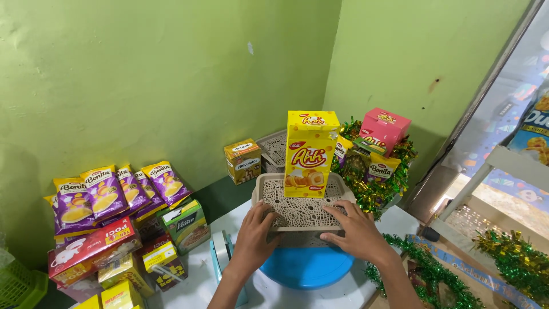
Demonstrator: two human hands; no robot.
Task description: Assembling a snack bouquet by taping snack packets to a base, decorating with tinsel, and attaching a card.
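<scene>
We are pressing our left hand (255, 234) and right hand (355, 232), fingers spread flat, on the near rim of the beige lattice tray (269, 186) resting on a blue stool (307, 268). It looks light and stiff; the tall yellow snack box (309, 153) upright inside seems tippy, so the side rims are probably offering the steadiest grip.

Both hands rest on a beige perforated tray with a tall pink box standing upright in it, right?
Not quite. The head view shows that the tall box standing upright in the beige perforated tray is yellow, not pink. The left hand and the right hand do both rest on the tray.
</scene>
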